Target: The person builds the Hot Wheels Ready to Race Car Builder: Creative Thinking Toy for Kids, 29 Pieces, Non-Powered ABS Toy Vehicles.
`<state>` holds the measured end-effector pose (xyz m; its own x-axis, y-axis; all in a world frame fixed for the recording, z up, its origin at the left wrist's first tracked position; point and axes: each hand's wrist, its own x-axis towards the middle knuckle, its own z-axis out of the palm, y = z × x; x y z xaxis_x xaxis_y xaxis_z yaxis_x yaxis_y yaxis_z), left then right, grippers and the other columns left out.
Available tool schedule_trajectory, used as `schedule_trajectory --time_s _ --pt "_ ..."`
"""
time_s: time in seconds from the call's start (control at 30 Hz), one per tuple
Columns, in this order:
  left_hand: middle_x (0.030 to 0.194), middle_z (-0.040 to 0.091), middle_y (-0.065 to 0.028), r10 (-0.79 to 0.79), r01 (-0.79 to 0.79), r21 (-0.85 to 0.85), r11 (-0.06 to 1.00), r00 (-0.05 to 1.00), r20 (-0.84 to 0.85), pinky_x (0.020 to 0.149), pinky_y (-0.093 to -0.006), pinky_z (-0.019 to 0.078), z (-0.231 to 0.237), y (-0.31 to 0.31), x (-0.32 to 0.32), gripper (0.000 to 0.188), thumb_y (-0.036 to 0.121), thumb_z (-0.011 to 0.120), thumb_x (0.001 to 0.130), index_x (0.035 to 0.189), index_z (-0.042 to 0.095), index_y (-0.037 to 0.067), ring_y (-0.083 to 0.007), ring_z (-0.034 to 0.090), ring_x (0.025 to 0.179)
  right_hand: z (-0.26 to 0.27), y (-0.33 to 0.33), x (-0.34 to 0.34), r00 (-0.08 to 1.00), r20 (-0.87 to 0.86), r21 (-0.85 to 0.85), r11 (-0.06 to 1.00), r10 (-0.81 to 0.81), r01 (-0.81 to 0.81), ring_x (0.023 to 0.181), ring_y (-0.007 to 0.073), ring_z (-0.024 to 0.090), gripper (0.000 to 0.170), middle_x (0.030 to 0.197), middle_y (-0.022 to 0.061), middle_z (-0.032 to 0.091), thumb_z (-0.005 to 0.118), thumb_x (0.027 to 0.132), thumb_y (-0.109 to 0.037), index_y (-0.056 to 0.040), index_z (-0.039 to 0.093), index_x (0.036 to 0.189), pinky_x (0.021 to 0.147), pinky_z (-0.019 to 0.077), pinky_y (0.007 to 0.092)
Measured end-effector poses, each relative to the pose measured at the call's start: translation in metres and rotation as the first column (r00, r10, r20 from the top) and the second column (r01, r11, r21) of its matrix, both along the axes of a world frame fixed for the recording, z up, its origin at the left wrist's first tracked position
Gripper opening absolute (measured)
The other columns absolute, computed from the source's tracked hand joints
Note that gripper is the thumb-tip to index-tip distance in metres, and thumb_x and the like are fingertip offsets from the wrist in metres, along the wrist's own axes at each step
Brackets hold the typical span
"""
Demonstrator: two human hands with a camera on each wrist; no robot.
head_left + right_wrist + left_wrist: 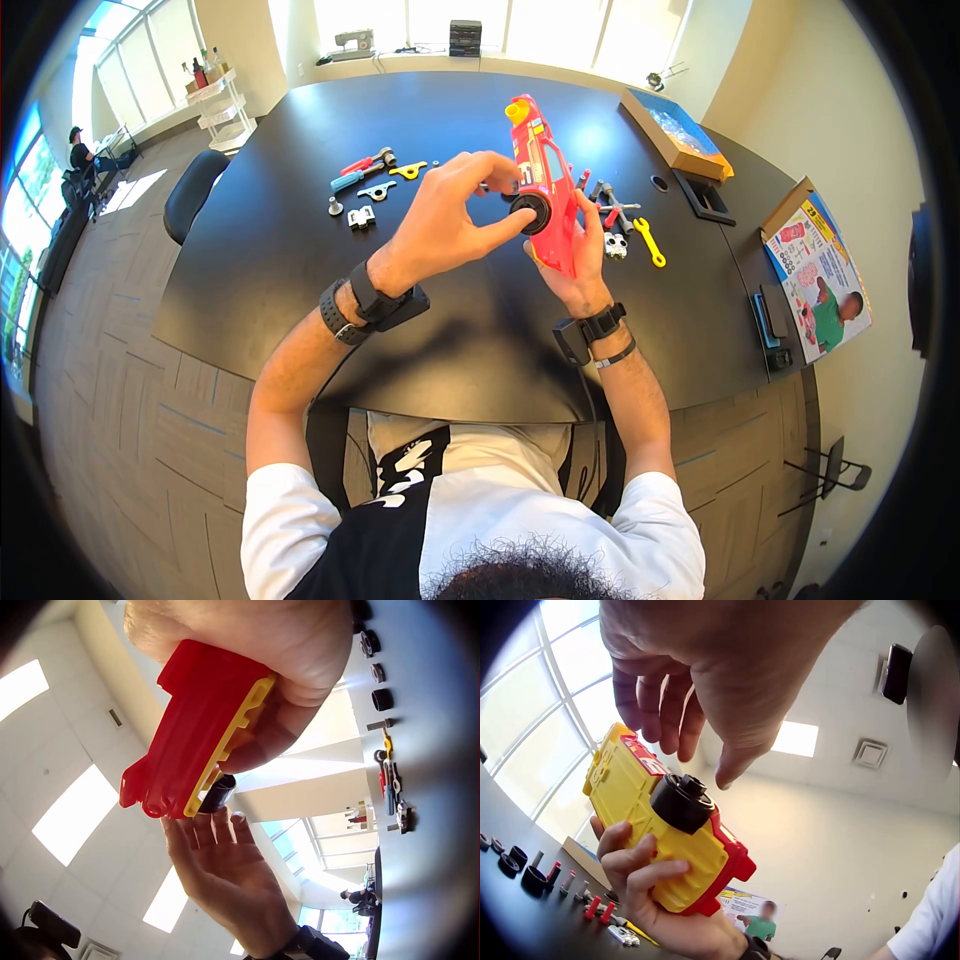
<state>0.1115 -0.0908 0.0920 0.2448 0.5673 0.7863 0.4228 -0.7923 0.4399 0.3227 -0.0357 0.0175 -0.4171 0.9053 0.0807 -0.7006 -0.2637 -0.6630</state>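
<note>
Head view: at 12 o'clock from the wearer, the right hand (pixel 578 265) curls its fingers round the red car (pixel 560 245), held above the table (pixel 460 360). The left hand (pixel 440 222) is open, fingers loosely bent, thumb at the black wheel (pixel 538 205); contact is hard to tell. Beyond, the yellow wrench (pixel 649 242) lies at 1 o'clock, tools (pixel 350 179) at 11, an open box (pixel 690 161) farther at 1.

Pale walls (pixel 828 130) enclose a room with a patterned, carpet-like floor (pixel 130 400). Bright windows (pixel 550 30) line the far side; more glazing (pixel 30 200) stands left, sunlight patching the floor. Left of the dark counter (pixel 450 340) are 1 black chair (pixel 192 198) and 1 white shelf unit (pixel 222 112). Lit panels (pixel 75 814) brighten the ceiling (pixel 112 881).
</note>
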Motion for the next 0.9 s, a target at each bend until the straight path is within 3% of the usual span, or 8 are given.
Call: schedule_trajectory --time_s 0.13,0.33,0.43,0.63,0.7,0.83,0.87,0.9 --pt "0.100 0.076 -0.0066 0.131 -0.141 -0.053 0.989 0.978 -0.160 0.080 -0.0336 0.0550 -0.005 0.003 -0.005 0.024 0.019 0.093 0.085 0.100 0.081 0.005 -0.0208 0.069 0.092 0.003 -0.002 -0.002 1.000 0.003 0.018 1.000 0.004 -0.004 0.092 0.0118 0.073 0.058 0.118 0.0006 0.076 0.055 0.107 -0.059 -0.0122 0.064 0.140 0.068 0.0558 0.0299" --pt "0.099 0.076 -0.0072 -0.037 0.041 0.057 0.998 0.997 -0.065 0.075 -0.0329 0.0544 -0.007 0.007 0.000 0.022 0.018 0.091 0.087 0.105 0.084 0.008 -0.0203 0.069 0.089 0.003 -0.001 -0.001 1.000 0.009 0.013 1.000 0.004 -0.004 0.097 0.0134 0.075 0.060 0.119 0.0028 0.077 0.054 0.108 -0.059 -0.0098 0.063 0.142 0.071 0.0595 0.0312" --pt "0.104 0.076 -0.0083 0.081 -0.088 -0.040 0.995 0.986 -0.142 0.079 -0.0334 0.0551 -0.003 0.000 -0.002 0.021 0.016 0.090 0.088 0.105 0.084 0.008 -0.0210 0.069 0.092 -0.002 0.002 0.000 0.999 -0.021 0.017 1.000 0.024 -0.024 0.099 0.0142 0.076 0.061 0.122 0.0042 0.076 0.053 0.108 -0.059 -0.0094 0.062 0.144 0.072 0.0612 0.0320" --pt "0.111 0.074 -0.0104 0.004 -0.004 0.000 1.000 0.987 -0.162 0.090 -0.0383 0.0552 -0.009 0.004 -0.003 0.030 0.017 0.088 0.089 0.115 0.081 0.005 -0.0260 0.068 0.098 -0.003 0.003 0.001 0.999 0.000 0.051 0.998 0.033 -0.033 0.101 0.0147 0.076 0.061 0.128 0.0037 0.075 0.054 0.109 -0.058 -0.0098 0.061 0.145 0.073 0.0615 0.0320" --pt "0.116 0.072 -0.0117 0.033 -0.026 0.053 0.998 0.990 -0.138 0.093 -0.0392 0.0545 -0.010 0.001 0.003 0.039 0.019 0.089 0.089 0.123 0.078 0.005 -0.0276 0.067 0.103 -0.009 0.008 0.005 0.995 -0.067 0.071 0.995 0.074 -0.070 0.120 0.0176 0.072 0.063 0.138 0.0072 0.070 0.052 0.110 -0.055 -0.0083 0.057 0.152 0.094 0.0603 0.0339" --pt "0.129 0.066 -0.0149 0.091 -0.069 0.089 0.994 0.959 -0.269 0.101 -0.0404 0.0515 -0.012 -0.014 -0.002 0.069 0.027 0.092 0.087 0.146 0.066 0.004 -0.0313 0.062 0.118 0.010 -0.004 -0.003 0.995 -0.051 -0.034 0.996 -0.081 0.079 0.099 0.0158 0.075 0.060 0.124 0.0032 0.075 0.055 0.108 -0.059 -0.0116 0.060 0.145 0.074 0.0615 0.0334" --pt "0.119 0.070 -0.0123 0.108 -0.087 0.120 0.989 0.978 -0.179 0.095 -0.0395 0.0536 -0.018 -0.016 -0.002 0.051 0.033 0.093 0.085 0.124 0.078 0.005 -0.0299 0.066 0.110 0.010 -0.003 0.002 0.996 -0.054 0.032 0.997 -0.066 0.068 0.099 0.0164 0.075 0.059 0.122 0.0037 0.075 0.055 0.108 -0.060 -0.0125 0.061 0.142 0.074 0.0618 0.0339" --pt "0.119 0.070 -0.0123 0.107 -0.086 0.121 0.989 0.978 -0.179 0.095 -0.0395 0.0536 -0.018 -0.018 -0.009 0.051 0.033 0.093 0.085 0.124 0.078 0.005 -0.0299 0.066 0.110 0.011 0.000 0.009 0.997 -0.057 0.096 0.994 -0.052 0.057 0.100 0.0171 0.075 0.057 0.121 0.0042 0.075 0.056 0.107 -0.060 -0.0135 0.062 0.139 0.074 0.0622 0.0344"
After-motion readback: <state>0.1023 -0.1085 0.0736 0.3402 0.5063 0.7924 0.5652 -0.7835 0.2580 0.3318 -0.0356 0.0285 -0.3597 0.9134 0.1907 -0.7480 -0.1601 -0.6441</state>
